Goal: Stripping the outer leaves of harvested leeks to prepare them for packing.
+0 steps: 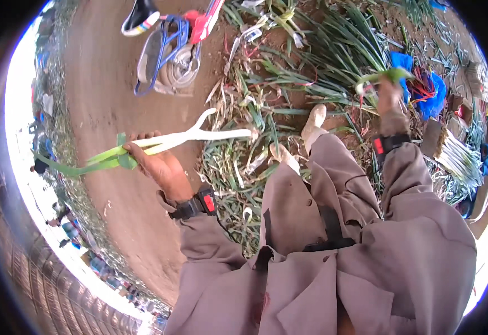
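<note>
My left hand, out to the left over bare dirt, is closed around the green part of some long green onions. Their white stalks point right, toward my feet, and the leaves trail off to the left. On the right, my right hand reaches forward with its fingers closed on a green leaf piece, slightly smeared by motion. Just beyond that hand lies a large heap of green onion leaves. Blue plastic and red ties lie close to its right.
Leaf scraps cover the ground around my shoes. A bundle of trimmed white-stalked onions lies at the right. A small ride-on toy with blue and red parts stands on the dirt at the upper left.
</note>
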A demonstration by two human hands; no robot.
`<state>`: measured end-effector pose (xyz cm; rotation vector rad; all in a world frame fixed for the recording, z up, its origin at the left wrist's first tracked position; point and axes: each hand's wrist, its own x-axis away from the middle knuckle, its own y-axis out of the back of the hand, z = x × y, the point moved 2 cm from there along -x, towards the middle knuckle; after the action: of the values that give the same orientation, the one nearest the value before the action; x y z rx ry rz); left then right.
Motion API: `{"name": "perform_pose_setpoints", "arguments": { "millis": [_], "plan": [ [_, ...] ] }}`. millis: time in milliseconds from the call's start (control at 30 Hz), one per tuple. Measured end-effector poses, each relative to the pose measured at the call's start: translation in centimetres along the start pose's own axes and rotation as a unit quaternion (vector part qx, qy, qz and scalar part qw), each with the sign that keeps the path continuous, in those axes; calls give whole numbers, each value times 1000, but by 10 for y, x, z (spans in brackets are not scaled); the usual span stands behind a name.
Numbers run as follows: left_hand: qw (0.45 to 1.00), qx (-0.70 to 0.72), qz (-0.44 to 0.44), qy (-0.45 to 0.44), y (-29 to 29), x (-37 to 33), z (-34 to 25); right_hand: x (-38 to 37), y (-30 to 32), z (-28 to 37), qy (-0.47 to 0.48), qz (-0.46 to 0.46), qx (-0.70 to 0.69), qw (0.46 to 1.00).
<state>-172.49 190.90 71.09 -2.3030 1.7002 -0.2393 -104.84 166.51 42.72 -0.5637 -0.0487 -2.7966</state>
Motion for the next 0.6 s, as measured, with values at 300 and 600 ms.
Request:
{"name": "perform_pose_setpoints", "arguments": {
  "millis": [300,600],
  "plan": [
    [987,18,156,22,-291,223,-76,234,-42,258,332,549,129,757],
    [954,102,260,109,-457,322,-98,180,77,385,307,541,91,778]
  ]
}}
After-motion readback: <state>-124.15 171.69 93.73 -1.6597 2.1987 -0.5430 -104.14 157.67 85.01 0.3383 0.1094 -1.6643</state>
